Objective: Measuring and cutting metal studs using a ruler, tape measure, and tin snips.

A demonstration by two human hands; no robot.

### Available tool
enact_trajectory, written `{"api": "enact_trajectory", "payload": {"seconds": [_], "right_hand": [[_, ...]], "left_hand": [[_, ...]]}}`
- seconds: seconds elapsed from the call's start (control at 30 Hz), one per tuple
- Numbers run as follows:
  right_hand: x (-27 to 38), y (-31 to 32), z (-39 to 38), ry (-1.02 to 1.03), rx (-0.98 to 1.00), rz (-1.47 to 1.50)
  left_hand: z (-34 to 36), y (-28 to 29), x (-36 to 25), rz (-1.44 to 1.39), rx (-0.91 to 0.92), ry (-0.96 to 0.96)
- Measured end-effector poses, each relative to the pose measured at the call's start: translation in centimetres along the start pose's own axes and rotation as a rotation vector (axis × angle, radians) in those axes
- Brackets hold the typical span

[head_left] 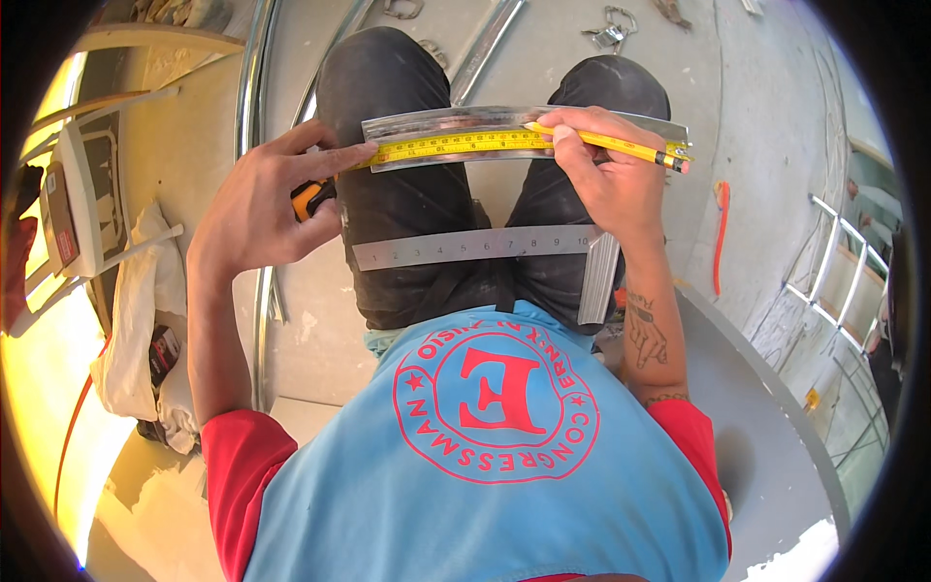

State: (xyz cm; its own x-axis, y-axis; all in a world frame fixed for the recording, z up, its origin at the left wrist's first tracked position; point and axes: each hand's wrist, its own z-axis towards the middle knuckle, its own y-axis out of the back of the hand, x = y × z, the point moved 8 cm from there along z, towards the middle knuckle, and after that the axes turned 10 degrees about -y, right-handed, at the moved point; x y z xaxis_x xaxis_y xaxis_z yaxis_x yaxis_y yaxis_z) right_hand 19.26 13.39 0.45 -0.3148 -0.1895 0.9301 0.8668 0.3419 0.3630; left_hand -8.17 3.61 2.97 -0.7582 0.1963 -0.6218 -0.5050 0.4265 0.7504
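Across my knees rests a short metal channel (456, 117), with the yellow blade of a tape measure (456, 146) laid along it. My left hand (276, 199) is closed round the black and orange tape case (311, 199), its index finger stretched onto the blade at the channel's left end. A yellow pencil (621, 145) is pinched in my right hand (613, 170), its tip at the blade near the channel's middle. Nearer me, a try square lies over my thighs, its flat steel blade (465, 246) running left to right and its ribbed stock (598, 281) at the right.
Long metal channels (254, 87) lie on the floor to the left and ahead. Metal clamps (611, 31) sit beyond my knees. A white chair-like frame (82, 199) and pale cloth (145, 320) are at the left. An orange strip (721, 238) and white ladder-like frame (839, 262) are right.
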Motion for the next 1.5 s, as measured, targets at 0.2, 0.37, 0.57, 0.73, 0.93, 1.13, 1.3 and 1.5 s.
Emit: {"api": "enact_trajectory", "payload": {"seconds": [0.2, 0.37, 0.57, 0.73, 0.93, 1.13, 1.3, 1.5], "right_hand": [[0.2, 0.0, 0.0, 0.015, 0.001, 0.005], [0.1, -0.1, 0.3, 0.013, 0.004, -0.006], [0.6, 0.0, 0.2, 0.021, -0.003, -0.049], [0.2, -0.1, 0.1, 0.02, -0.016, 0.005], [0.1, -0.1, 0.1, 0.029, -0.017, -0.031], [0.1, -0.3, 0.2, 0.03, -0.037, -0.037], [-1.2, 0.6, 0.2, -0.092, -0.014, 0.036], [3.1, 11.3, -2.9, 0.073, -0.285, 0.348]], "left_hand": [[0.0, 0.0, 0.0, 0.008, 0.001, 0.001], [0.0, 0.2, -0.1, 0.021, 0.001, 0.005], [0.1, 0.1, -0.1, 0.007, 0.024, 0.018], [0.2, 0.1, 0.0, 0.022, 0.015, 0.006], [0.2, 0.2, 0.0, -0.001, 0.016, 0.024], [0.2, 0.3, 0.0, -0.007, 0.021, 0.038], [0.3, 0.4, 0.0, -0.001, 0.026, 0.015], [-2.2, 1.0, -2.5, -0.093, -0.093, -0.144]]}}
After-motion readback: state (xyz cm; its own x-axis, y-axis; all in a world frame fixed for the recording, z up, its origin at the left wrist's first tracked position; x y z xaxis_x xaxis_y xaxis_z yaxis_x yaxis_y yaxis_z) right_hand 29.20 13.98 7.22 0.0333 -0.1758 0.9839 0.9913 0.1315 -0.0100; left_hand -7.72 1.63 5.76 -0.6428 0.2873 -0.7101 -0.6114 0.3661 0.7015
